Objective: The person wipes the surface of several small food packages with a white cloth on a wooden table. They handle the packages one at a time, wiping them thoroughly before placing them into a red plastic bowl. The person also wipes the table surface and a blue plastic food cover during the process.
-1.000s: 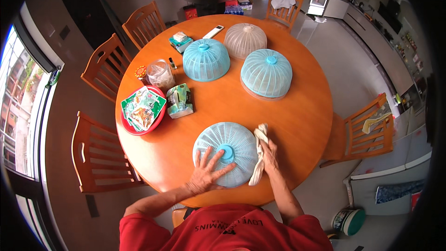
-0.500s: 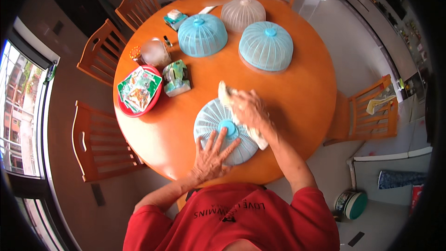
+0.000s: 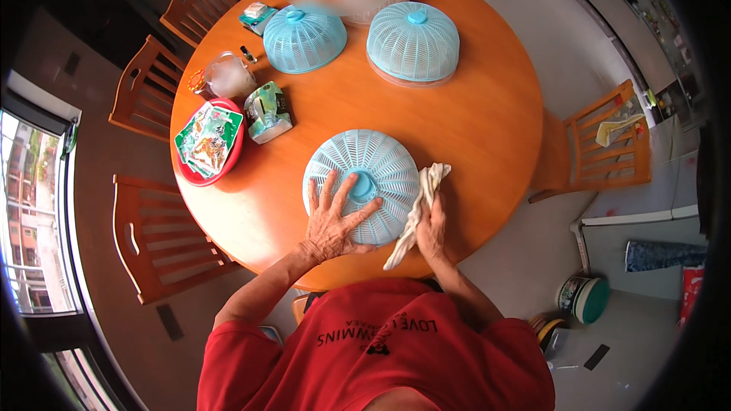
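A light-blue slatted food cover with a round knob sits dome-up on the table in front of me. My left hand lies spread over its near left side, fingers reaching around the knob and holding nothing. At the cover's right side, my right hand grips a crumpled cream cloth, which is pressed along the rim. Part of that hand's fingers is hidden behind the cloth.
On the round orange table stand two more blue food covers and a paler, blurred one behind. At left are a red basin with printed packets, a tissue box and a jar. Wooden chairs surround the table.
My right hand and the cloth have moved from over the cover's upper right down to its right side, uncovering the top. My left hand stays spread on the cover.
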The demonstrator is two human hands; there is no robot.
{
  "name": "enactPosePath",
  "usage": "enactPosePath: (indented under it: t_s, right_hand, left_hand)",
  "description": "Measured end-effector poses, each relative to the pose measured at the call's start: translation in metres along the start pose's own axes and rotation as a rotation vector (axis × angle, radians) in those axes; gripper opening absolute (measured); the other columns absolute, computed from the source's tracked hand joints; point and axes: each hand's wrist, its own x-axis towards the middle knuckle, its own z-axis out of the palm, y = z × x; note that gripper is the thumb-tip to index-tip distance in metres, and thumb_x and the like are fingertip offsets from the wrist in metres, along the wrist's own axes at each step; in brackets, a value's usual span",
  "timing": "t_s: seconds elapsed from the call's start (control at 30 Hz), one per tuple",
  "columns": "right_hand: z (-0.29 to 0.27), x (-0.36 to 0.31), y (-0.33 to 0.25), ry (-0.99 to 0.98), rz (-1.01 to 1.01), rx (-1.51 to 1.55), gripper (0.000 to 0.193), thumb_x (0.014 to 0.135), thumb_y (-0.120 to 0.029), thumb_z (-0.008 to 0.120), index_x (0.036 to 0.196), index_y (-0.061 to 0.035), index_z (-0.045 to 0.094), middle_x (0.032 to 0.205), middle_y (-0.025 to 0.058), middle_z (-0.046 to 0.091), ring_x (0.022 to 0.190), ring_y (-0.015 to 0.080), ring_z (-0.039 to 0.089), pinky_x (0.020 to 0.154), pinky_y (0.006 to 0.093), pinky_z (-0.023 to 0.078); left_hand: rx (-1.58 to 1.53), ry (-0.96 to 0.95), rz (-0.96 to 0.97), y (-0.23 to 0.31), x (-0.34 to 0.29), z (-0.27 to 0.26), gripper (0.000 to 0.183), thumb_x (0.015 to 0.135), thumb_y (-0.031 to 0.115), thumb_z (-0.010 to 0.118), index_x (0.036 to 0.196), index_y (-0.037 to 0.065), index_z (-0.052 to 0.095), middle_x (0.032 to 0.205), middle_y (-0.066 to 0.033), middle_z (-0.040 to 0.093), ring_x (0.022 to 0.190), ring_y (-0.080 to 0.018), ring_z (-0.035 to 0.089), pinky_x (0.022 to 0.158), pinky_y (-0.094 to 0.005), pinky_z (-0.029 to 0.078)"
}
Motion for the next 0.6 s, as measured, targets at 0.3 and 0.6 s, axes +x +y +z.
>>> enactPosePath:
  t_s: [0.3,0.6]
  right_hand:
    - [0.001,0.028,-0.095,-0.164,-0.711,-0.408,0.039,0.081,-0.007,0.057,0.119,-0.001,0.062,0.119,0.0155,0.057,0.107,0.0364,0.051,0.091,0.0446,0.045]
    - [0.053,0.146,-0.102,-0.442,-0.352,-0.55,0.022,0.088,-0.018,0.054,0.103,-0.0045,0.063,0.104,0.0156,0.063,0.097,0.0385,0.058,0.086,0.047,0.047]
  left_hand:
    - [-0.022,-0.029,-0.096,0.008,-0.009,0.004,0.092,0.052,0.06,0.082,0.136,0.041,0.052,0.16,-0.0118,0.022,0.145,-0.0442,0.017,0.109,-0.0705,0.007]
    - [-0.009,-0.186,-0.039,0.004,-0.007,-0.014,0.105,0.049,0.055,0.086,0.144,0.039,0.043,0.16,-0.016,0.017,0.143,-0.0485,0.015,0.108,-0.0725,0.012]
